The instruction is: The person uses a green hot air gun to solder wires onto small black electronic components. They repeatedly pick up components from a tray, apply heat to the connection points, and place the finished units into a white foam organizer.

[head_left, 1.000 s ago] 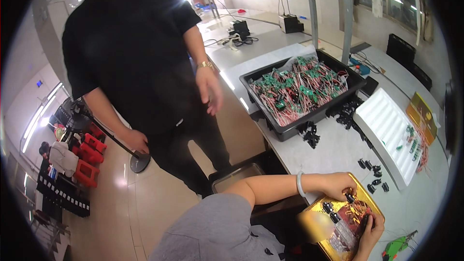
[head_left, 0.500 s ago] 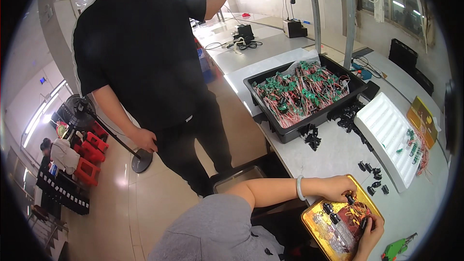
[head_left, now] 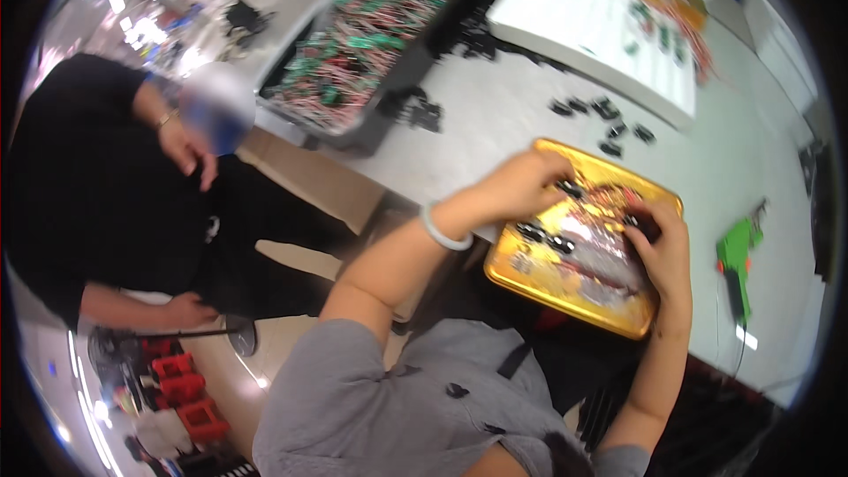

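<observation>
A shallow golden tray (head_left: 579,303) with a patterned, shiny bottom lies at the table's front edge, partly over my lap. My left hand (head_left: 528,184), with a pale bangle on its wrist, reaches over the tray's left rim, fingers closed on a small black plastic part (head_left: 570,187). At the right side my right hand (head_left: 664,238) curls its fingers and thumb round another small black part (head_left: 631,221), mostly hidden. Between the hands, two more small black parts (head_left: 546,237) lie in the tray. Blur hides their finer shape.
Loose black parts (head_left: 605,109) lie beyond the tray. Farther off stand a black bin (head_left: 371,128) of green boards with red and white wires, and a white ribbed foam tray (head_left: 583,26). A green glue gun (head_left: 740,252) lies right. A person in black (head_left: 79,185) stands left.
My view has swung down and to the right, so the tray sits nearer the middle. Both hands stay at the tray. The standing person's raised arm has come down, near a blurred white-and-blue thing.
</observation>
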`<move>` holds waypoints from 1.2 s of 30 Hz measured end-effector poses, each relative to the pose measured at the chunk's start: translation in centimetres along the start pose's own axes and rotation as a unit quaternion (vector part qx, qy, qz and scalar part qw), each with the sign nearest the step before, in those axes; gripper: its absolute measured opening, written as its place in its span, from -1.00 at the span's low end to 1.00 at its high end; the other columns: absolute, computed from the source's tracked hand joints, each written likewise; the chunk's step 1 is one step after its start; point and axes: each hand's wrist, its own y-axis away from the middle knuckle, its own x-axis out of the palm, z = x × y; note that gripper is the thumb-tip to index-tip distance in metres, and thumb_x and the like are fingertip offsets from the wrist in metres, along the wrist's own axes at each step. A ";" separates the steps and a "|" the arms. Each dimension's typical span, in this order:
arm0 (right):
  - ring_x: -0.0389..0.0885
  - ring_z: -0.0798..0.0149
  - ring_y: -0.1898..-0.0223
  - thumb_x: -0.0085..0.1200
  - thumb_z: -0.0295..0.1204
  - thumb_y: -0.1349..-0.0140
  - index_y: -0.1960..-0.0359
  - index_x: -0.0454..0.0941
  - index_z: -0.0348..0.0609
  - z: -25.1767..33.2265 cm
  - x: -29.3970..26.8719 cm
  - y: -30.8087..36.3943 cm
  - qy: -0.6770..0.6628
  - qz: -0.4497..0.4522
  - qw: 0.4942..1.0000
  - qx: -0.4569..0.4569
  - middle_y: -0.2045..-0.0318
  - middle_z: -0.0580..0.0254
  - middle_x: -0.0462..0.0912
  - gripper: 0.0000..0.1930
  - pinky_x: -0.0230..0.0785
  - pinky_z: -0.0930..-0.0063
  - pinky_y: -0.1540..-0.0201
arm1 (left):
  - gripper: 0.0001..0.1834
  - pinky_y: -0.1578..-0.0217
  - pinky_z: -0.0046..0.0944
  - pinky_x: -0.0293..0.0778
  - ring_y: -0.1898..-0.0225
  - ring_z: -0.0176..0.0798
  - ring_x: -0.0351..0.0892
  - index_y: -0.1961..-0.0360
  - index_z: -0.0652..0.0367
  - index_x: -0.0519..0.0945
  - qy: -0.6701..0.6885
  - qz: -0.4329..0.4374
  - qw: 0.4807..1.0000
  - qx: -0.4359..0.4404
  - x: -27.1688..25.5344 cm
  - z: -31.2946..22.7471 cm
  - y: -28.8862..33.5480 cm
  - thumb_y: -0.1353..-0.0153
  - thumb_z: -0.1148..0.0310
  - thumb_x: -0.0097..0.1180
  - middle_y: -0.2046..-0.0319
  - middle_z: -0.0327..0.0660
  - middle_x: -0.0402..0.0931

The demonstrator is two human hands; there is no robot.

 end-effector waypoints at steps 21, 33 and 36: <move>0.46 0.33 0.48 0.14 -0.60 0.18 0.43 0.53 -0.27 -1.4 -1.5 0.3 -0.062 0.048 0.997 -0.011 0.52 0.25 0.48 -0.81 0.31 0.55 0.37 | -0.77 0.24 -0.23 0.27 0.32 -0.15 0.38 0.46 0.17 0.56 -0.104 0.027 0.989 0.099 -0.2 -2.9 -0.6 0.21 0.35 0.22 0.46 -0.24 0.45; 0.44 0.42 0.50 0.13 -0.62 0.18 0.41 0.53 -0.27 -0.4 -2.1 3.0 -0.124 0.004 0.992 -0.038 0.48 0.29 0.48 -0.80 0.29 0.64 0.46 | -0.77 0.21 -0.23 0.09 0.27 -0.26 0.36 0.43 0.01 0.56 -0.186 0.036 0.980 0.065 3.1 -6.4 2.2 0.24 0.37 0.20 0.42 -0.37 0.46; 0.46 0.39 0.46 0.12 -0.61 0.16 0.41 0.53 -0.25 0.0 -1.4 4.9 -0.114 -0.008 0.993 -0.013 0.46 0.27 0.48 -0.81 0.31 0.61 0.46 | -0.77 0.21 -0.23 0.09 0.26 -0.26 0.36 0.42 0.01 0.56 -0.180 0.044 0.980 0.072 3.3 -6.3 2.2 0.23 0.37 0.19 0.42 -0.36 0.46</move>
